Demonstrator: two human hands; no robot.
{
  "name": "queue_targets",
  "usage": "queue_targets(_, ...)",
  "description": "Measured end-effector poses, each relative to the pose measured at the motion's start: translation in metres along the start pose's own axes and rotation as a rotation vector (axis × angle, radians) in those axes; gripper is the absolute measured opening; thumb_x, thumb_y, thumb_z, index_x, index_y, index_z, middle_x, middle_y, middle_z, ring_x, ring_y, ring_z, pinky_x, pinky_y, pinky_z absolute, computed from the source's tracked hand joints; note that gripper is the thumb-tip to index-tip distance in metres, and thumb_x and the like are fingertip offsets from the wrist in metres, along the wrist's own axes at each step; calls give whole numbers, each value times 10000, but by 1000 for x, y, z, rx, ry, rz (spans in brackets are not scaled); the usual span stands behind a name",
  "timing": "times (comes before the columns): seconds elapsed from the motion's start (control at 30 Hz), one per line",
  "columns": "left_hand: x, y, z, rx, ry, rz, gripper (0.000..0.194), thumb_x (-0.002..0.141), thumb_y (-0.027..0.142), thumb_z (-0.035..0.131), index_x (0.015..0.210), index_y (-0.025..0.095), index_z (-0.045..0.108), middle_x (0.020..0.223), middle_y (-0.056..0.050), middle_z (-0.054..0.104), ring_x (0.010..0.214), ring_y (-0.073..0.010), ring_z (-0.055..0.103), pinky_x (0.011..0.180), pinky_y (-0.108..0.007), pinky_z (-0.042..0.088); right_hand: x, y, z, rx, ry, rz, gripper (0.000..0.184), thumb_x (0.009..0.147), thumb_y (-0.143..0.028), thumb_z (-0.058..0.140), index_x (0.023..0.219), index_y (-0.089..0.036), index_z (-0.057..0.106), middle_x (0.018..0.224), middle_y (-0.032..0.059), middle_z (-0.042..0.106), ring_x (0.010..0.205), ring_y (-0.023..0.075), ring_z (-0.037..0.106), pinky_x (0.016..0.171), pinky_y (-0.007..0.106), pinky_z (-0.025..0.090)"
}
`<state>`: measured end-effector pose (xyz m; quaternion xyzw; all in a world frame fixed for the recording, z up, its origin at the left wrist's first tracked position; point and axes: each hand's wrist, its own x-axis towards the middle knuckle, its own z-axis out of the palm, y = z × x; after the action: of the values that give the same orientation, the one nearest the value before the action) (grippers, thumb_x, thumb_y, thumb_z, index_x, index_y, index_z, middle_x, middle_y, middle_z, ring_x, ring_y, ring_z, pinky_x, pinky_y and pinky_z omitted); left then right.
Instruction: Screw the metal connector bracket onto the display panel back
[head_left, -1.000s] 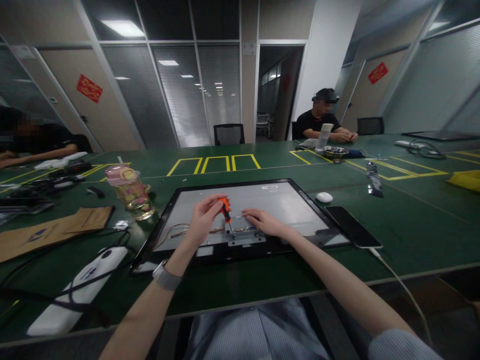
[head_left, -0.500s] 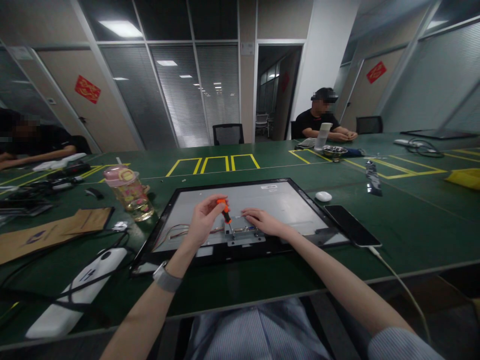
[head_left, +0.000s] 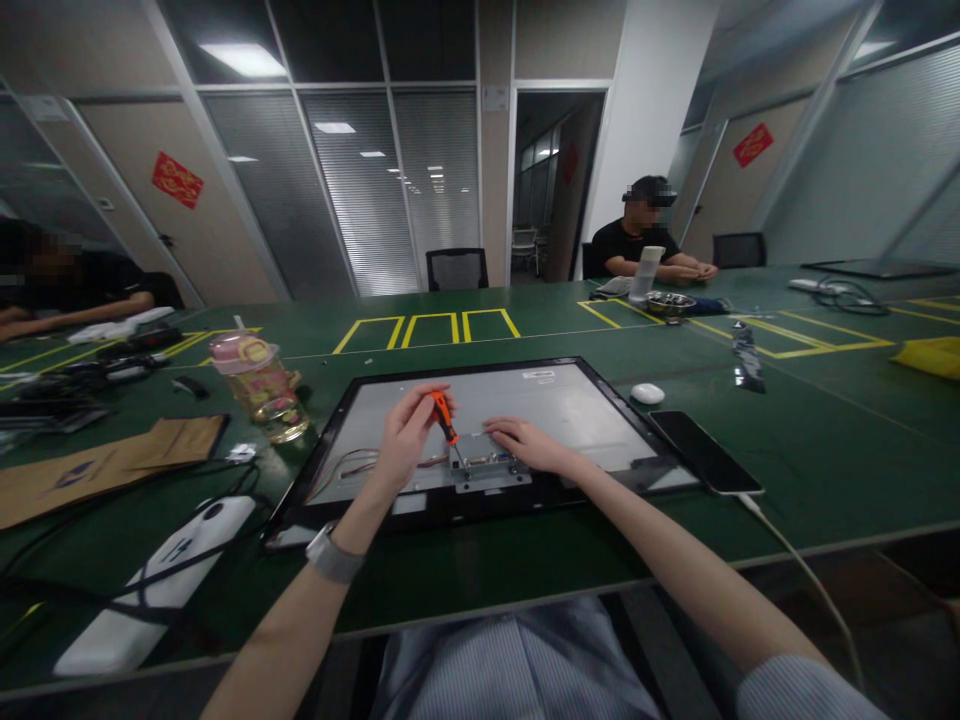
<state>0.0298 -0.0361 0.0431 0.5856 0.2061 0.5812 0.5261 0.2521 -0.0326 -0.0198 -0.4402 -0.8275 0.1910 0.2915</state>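
My left hand [head_left: 409, 430] is closed around the orange-and-black handle of a screwdriver [head_left: 445, 417]. The tool leans, its shaft pointing down to the left end of a small metal bracket [head_left: 491, 482] with connectors along it. Beneath lies a large flat display panel [head_left: 559, 410] with a grey back and black frame. My right hand [head_left: 529, 443] rests on the panel just behind the bracket, its fingers stretched out and lying low. Thin wires [head_left: 352, 462] run along the panel left of the bracket.
Left of the panel stand a drink bottle [head_left: 259, 385], a brown paper bag [head_left: 112, 465] and a white power strip [head_left: 161, 585] with black cables. On the right are a white earbud case [head_left: 647, 394] and a phone [head_left: 705, 452] on a cable. Two other people sit at the table.
The screwdriver's handle has tilted further left and risen slightly, with my left hand shifting along with it. My right hand stays where it was on the panel.
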Motion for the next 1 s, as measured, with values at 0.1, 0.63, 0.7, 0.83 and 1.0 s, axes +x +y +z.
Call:
queue_targets(0.1, 0, 0, 2, -30, -17, 2, 253, 822, 368, 597, 968, 172, 668, 890, -60, 630, 800, -156, 597, 761, -291, 476, 0, -1, 0, -2, -6, 6, 371, 949, -348, 367, 1129, -165, 636, 1256, 105, 596, 1177, 242, 529, 1033, 421, 385)
queue_targets(0.63, 0, 1, 3, -25, 1, -14, 237, 822, 362, 593, 931, 161, 656, 903, -69, 652, 817, -163, 615, 760, -289, 477, -1, -1, -3, 13, -57, 25, 409, 936, -408, 406, 1187, -151, 602, 1304, 114, 558, 1228, 249, 485, 1062, 418, 352)
queue_targets(0.7, -1, -1, 2, 24, 29, 16, 215, 804, 357, 622, 888, 165, 672, 909, -55, 633, 796, -140, 592, 733, -256, 469, -1, -1, -3, 16, -59, 23, 421, 935, -422, 404, 1191, -151, 601, 1307, 115, 557, 1232, 247, 482, 1065, 415, 348)
queue_targets(0.83, -1, -3, 0, 87, 85, 69, 169, 759, 338, 684, 820, 180, 686, 798, -9, 579, 687, -93, 532, 641, -201, 444, -1, 0, -3, 21, -62, 36, 442, 929, -470, 405, 1201, -180, 597, 1315, 97, 551, 1240, 239, 476, 1070, 410, 344)
queue_targets(1.0, -1, 1, 2, -22, 24, -13, 266, 808, 364, 623, 981, 169, 675, 838, -43, 633, 772, -134, 588, 727, -246, 475, -1, -4, -6, 10, -100, 60, 498, 909, -514, 427, 1235, -166, 571, 1349, 107, 517, 1271, 249, 440, 1083, 409, 322)
